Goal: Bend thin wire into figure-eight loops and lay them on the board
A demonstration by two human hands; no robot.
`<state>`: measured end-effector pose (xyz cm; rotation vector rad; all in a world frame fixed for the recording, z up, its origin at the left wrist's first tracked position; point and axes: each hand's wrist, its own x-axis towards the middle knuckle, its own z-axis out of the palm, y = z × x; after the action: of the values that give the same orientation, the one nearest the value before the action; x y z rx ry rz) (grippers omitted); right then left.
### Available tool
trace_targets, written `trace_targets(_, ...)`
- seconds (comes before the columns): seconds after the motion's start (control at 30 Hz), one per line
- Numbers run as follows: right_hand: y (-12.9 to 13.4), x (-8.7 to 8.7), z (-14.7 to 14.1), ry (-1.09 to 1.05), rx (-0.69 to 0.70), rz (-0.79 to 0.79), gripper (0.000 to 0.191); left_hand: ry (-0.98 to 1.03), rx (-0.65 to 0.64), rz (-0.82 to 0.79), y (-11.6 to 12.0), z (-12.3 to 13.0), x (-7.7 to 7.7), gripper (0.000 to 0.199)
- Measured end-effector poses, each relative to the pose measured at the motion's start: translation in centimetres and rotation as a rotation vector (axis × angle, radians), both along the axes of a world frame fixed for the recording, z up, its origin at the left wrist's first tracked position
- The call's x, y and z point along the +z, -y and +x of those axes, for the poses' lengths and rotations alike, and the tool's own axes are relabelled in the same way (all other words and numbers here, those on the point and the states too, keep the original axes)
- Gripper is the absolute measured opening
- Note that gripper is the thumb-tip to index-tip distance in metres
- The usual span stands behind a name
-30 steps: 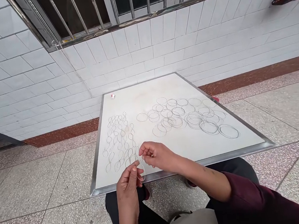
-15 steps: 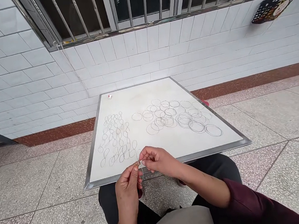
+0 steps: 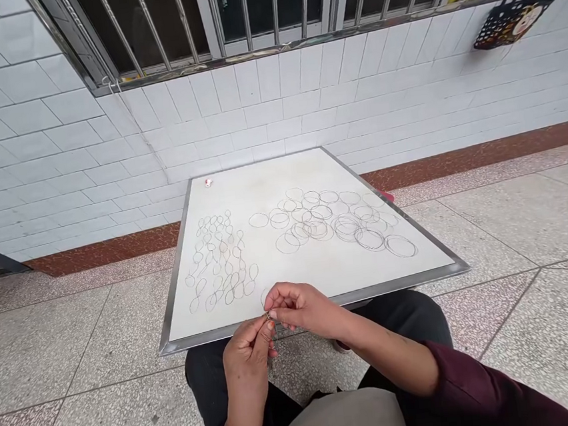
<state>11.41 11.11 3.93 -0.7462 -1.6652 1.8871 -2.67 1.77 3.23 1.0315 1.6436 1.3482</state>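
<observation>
Wire loop at near table edge; white tabletop stretching toward tiled wall. Your left hand pinches loop; your right hand, half curled, pinches alongside.

1 blk dotted bag hangs from window bars upper R, w/ wht cord down tiled wall L.

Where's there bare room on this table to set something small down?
Most room is at the back of the tabletop, between the small red-and-white object and the large rings. Another patch lies between those rings and the right hand. Crowded: the left side, spread with linked loops, and the overlapping rings themselves.
</observation>
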Motion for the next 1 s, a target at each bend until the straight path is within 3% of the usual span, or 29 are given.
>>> trace_targets(0.23,-0.4,-0.1,0.8,-0.045,0.136,-0.068,0.035,0.029,-0.058,-0.053,0.3,0.2,0.5,0.036)
trace_targets(0.47,-0.4,-0.6,0.7,0.001,0.085,-0.112,0.032,0.048,-0.103,-0.09,0.4,0.2,0.4,0.037)
trace_targets(0.8,-0.6,-0.7,0.9,-0.03,0.067,-0.124,0.028,0.356,-0.17,-0.148,0.2,0.2,-0.5,0.035)
trace_targets(1.0,-0.5,-1.0,0.9,-0.042,0.038,-0.174,0.025,0.568,-0.087,-0.143,0.1,-0.1,-0.7,0.048)
